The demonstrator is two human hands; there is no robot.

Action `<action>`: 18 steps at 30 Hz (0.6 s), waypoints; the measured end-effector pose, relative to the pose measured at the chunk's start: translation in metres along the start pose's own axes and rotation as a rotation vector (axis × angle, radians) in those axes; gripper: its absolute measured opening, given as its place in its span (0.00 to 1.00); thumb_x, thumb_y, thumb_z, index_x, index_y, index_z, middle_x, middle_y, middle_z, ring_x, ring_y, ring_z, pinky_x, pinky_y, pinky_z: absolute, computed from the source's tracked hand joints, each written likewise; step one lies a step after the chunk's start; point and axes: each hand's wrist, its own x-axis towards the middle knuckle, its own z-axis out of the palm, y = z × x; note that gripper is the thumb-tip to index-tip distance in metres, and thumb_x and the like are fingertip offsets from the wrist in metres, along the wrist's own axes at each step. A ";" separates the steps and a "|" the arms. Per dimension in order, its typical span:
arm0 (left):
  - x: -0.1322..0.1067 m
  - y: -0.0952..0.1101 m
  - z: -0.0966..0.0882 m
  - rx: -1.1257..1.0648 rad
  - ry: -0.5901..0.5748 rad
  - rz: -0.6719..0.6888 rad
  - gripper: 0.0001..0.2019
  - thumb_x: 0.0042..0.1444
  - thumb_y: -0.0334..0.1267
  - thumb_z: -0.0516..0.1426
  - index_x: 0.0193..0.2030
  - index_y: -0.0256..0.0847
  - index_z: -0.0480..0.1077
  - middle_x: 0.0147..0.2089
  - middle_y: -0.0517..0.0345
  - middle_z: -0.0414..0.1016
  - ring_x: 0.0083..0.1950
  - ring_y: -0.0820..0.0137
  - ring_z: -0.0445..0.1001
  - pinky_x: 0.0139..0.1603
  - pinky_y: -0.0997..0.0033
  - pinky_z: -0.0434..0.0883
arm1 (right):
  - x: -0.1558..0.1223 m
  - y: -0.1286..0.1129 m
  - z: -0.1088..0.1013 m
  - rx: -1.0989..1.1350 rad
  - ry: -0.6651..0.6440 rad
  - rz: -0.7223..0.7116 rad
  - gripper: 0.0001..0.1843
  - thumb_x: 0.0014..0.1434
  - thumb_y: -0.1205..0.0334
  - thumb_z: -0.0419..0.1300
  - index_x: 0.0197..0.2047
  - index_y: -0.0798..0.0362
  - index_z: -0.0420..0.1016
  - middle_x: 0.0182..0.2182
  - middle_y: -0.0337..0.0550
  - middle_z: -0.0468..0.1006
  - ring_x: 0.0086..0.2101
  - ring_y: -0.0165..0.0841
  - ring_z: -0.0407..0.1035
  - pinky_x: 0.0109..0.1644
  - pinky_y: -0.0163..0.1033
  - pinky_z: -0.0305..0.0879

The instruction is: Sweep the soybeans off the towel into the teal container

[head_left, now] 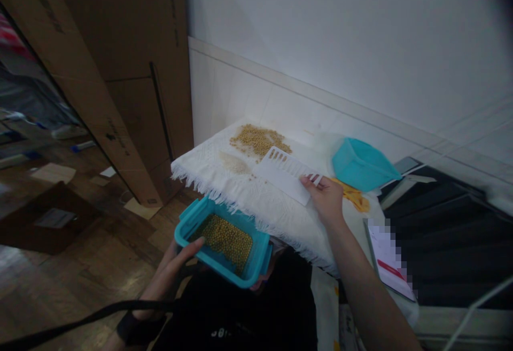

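My left hand [176, 264] grips the near rim of a teal plastic container [256, 265] that holds yellow-green beans [226, 239], just below the fringed front edge of a white cloth [256, 201]. My right hand [326, 199] pinches the near end of a flat white slotted scraper [282, 172] that lies on the cloth. Beyond the scraper sits a loose heap of beans [258, 140], and a small pale pile [234, 164] lies to its left.
A second teal container [363, 166] lies tipped at the cloth's right, with yellow pieces [355, 197] beside it. A paper with red print [388, 263] lies at the right edge. Large cardboard boxes [120, 73] lean at the left over a wooden floor [80, 265].
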 end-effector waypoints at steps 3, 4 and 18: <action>-0.002 0.002 0.002 0.008 0.000 0.001 0.50 0.49 0.61 0.72 0.78 0.58 0.62 0.73 0.51 0.76 0.71 0.40 0.75 0.54 0.49 0.84 | -0.003 -0.011 0.003 0.008 0.012 -0.009 0.22 0.52 0.40 0.73 0.31 0.53 0.87 0.24 0.40 0.81 0.27 0.35 0.71 0.29 0.36 0.64; -0.003 0.003 0.003 0.007 0.002 0.003 0.50 0.49 0.61 0.72 0.78 0.58 0.62 0.73 0.51 0.76 0.71 0.40 0.75 0.54 0.49 0.84 | -0.004 -0.014 0.004 0.012 0.016 -0.011 0.22 0.52 0.40 0.73 0.31 0.53 0.87 0.24 0.41 0.81 0.27 0.35 0.71 0.29 0.36 0.64; 0.000 -0.001 0.001 0.007 0.006 0.003 0.51 0.49 0.62 0.71 0.79 0.61 0.60 0.72 0.52 0.77 0.72 0.39 0.74 0.55 0.48 0.83 | -0.012 -0.026 0.002 -0.025 -0.036 -0.043 0.23 0.52 0.39 0.72 0.25 0.52 0.84 0.19 0.37 0.72 0.23 0.31 0.61 0.26 0.35 0.54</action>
